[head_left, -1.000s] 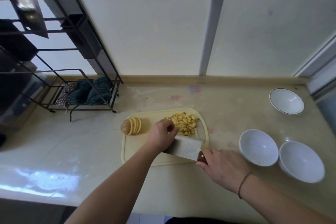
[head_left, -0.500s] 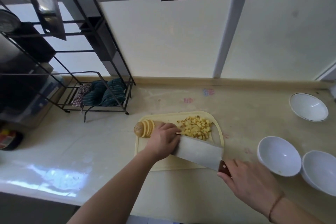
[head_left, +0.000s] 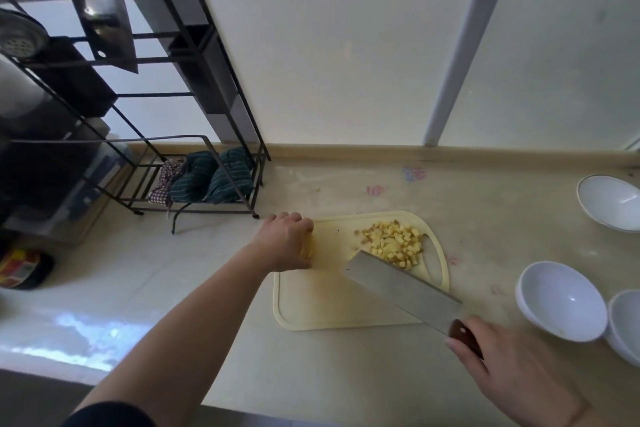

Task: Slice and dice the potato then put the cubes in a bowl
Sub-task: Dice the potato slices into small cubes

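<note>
A cream cutting board (head_left: 311, 308) lies on the counter. A pile of yellow potato cubes (head_left: 393, 243) sits at its far right corner. My left hand (head_left: 285, 243) curls over the stack of potato slices (head_left: 307, 250) at the board's far left corner, hiding most of it. My right hand (head_left: 512, 371) grips the dark wooden handle of a cleaver (head_left: 401, 291), whose wide blade hangs over the board's right side, just near of the cubes. Three white bowls stand to the right: one close to the board (head_left: 561, 302), one at the frame edge (head_left: 625, 326), one farther back (head_left: 609, 201).
A black wire rack (head_left: 194, 135) with folded striped cloths (head_left: 211, 177) stands at the back left of the counter. A dark jar (head_left: 24, 269) sits at the far left. The wall runs along the counter's back edge.
My left hand moved from beside the blade to the potato slices at the board's left corner. The cleaver drew back to the right, away from my left hand.
</note>
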Tool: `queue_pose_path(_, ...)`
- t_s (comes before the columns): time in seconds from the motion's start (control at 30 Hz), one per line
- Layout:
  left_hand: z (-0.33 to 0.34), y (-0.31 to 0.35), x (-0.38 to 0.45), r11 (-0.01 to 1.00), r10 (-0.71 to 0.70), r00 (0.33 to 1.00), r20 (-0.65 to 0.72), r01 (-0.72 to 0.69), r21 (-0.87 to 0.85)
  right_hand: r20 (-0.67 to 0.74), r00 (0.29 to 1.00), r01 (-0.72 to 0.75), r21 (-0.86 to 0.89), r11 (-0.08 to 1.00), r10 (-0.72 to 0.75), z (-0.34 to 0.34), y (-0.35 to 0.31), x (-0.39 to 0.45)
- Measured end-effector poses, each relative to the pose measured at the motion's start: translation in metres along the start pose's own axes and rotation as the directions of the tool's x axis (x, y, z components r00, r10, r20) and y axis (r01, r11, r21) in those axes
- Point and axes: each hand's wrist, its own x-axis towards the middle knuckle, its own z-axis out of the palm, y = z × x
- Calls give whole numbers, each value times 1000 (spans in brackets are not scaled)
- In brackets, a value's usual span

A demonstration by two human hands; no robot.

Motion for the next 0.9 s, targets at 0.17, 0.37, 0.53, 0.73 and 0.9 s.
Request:
queue_pose_path(0.17,3,3,-1,958,-68,995,-70,46,-284,61,997,-59,125,990,51,-7,-7,1)
queue_pose_path(0.37,2,14,-21,748,-233,932,-278,-11,-663,326,932,-338,634,696,156,-15,-26,10)
queue_pose_path(0.53,54,22,-59,753,-267,740,-618,-240,-613,602,796,-596,763,252,59,0,-52,30)
queue_pose_path(0.73,98,46,-79,836,-195,765,-614,-198,-512,644,765,-640,755,141,20,23,-63,43)
queue_pose_path(0.9,105,58,-74,870,-168,834,-526,-125,-477,616,780,-625,774,98,106,20,-42,47)
